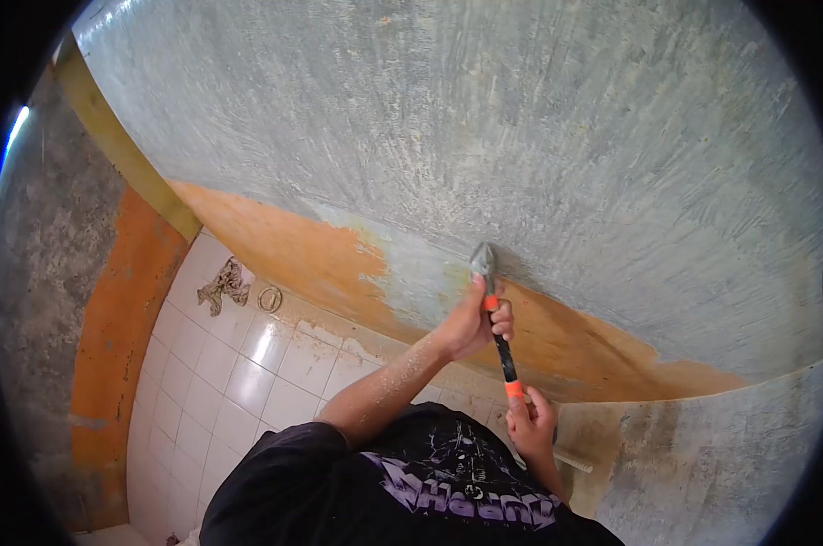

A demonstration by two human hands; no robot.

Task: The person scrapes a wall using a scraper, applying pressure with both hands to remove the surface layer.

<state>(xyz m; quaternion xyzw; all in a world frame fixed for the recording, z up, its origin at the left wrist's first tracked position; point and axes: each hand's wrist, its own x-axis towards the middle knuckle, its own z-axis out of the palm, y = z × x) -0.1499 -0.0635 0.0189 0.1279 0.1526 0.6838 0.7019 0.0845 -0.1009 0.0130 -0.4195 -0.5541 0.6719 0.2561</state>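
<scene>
A long-handled scraper (505, 357), black with orange bands, slants across the middle of the head view. Its grey head (484, 258) is against the wall (411, 164), just above the orange paint band. My left hand (470, 320) is closed round the upper handle near the head, the thumb lying along it. Lower down, my right hand (531, 420) grips the handle's bottom end. Pale dust and flakes cover my left forearm. The blade's edge against the wall is too small to make out.
White floor tiles (252, 382) lie below, with scattered orange flakes beside the wall. A crumpled stained cloth (225, 287) and a ring-shaped roll (270, 298) are on the floor at left. Another wall with orange paint (125, 337) stands at far left; a third wall (730, 446) closes the right.
</scene>
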